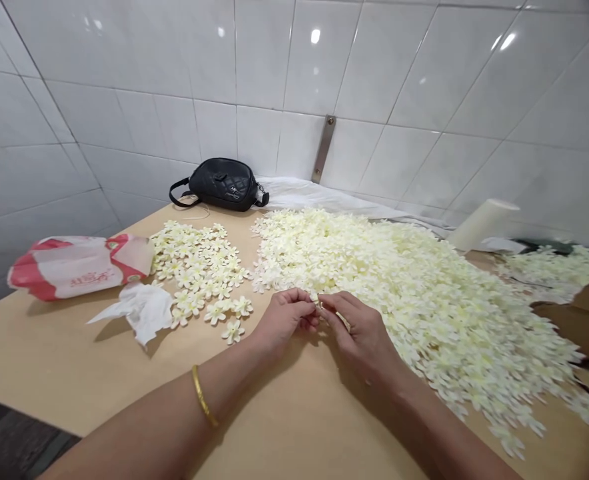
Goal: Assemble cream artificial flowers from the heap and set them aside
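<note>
The left hand (285,321) and the right hand (368,337) meet above the light-brown, smooth-topped table (294,427), fingers of both pinched together on a small pale-yellow piece (318,303), mostly hidden between the fingertips. Just beyond and to the right spreads a large heap of cream-white artificial flowers with yellowish centres (374,260). Left of it, apart, lies a smaller group of matching open flowers (199,257), beside a crumpled white tissue (147,310) and a red-and-white plastic tissue pack (82,267). A black quilted bag (224,183) rests near the tiled wall (149,120).
</note>
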`<act>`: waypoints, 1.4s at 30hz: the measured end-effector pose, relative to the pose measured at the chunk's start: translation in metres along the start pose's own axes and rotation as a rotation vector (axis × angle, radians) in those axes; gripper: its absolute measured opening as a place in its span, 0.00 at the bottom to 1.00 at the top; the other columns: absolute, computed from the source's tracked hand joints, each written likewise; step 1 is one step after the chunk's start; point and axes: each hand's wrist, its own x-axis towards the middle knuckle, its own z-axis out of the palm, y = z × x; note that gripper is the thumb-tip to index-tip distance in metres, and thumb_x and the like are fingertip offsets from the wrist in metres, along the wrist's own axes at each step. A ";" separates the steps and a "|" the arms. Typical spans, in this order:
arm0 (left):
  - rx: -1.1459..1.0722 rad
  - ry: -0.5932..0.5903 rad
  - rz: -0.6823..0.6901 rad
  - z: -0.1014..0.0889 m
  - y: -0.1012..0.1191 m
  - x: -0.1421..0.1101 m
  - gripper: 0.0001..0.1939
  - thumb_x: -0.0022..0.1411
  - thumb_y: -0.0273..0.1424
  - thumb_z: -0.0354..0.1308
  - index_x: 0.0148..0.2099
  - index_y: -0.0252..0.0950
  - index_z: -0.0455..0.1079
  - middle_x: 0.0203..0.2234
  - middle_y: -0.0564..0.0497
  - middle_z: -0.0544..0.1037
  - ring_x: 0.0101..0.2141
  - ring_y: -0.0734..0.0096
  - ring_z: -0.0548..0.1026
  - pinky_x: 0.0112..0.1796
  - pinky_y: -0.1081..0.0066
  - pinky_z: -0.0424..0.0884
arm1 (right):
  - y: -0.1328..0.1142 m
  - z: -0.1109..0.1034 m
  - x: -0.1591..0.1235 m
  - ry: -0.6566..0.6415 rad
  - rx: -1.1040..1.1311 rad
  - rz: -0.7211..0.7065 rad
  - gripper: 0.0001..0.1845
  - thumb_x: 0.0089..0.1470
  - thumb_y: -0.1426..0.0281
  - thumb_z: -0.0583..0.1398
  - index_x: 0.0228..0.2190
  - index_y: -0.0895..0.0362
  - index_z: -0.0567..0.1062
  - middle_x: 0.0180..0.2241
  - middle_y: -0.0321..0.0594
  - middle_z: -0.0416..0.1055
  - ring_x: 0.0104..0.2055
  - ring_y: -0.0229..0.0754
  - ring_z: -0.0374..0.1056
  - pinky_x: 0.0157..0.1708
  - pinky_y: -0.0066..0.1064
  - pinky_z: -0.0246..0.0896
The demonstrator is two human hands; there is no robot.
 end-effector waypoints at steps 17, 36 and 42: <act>-0.039 -0.156 -0.017 -0.003 -0.001 0.000 0.02 0.47 0.23 0.57 0.28 0.28 0.68 0.19 0.49 0.71 0.20 0.76 0.69 0.25 0.74 0.65 | 0.006 0.005 -0.003 0.059 0.039 0.093 0.12 0.52 0.75 0.50 0.31 0.58 0.74 0.26 0.38 0.70 0.28 0.37 0.65 0.29 0.27 0.58; -0.003 -0.160 -0.072 0.000 0.005 -0.002 0.05 0.44 0.24 0.60 0.25 0.28 0.67 0.18 0.50 0.71 0.18 0.79 0.67 0.23 0.76 0.65 | 0.006 0.001 -0.002 0.014 0.473 0.415 0.09 0.49 0.69 0.54 0.28 0.59 0.74 0.25 0.38 0.72 0.28 0.39 0.66 0.30 0.29 0.59; 0.031 -0.157 -0.070 0.002 0.004 -0.004 0.04 0.46 0.25 0.59 0.26 0.29 0.67 0.17 0.50 0.70 0.18 0.80 0.67 0.23 0.76 0.64 | 0.010 0.002 -0.005 0.023 0.474 0.412 0.10 0.48 0.68 0.54 0.27 0.59 0.73 0.24 0.38 0.71 0.27 0.39 0.65 0.29 0.30 0.59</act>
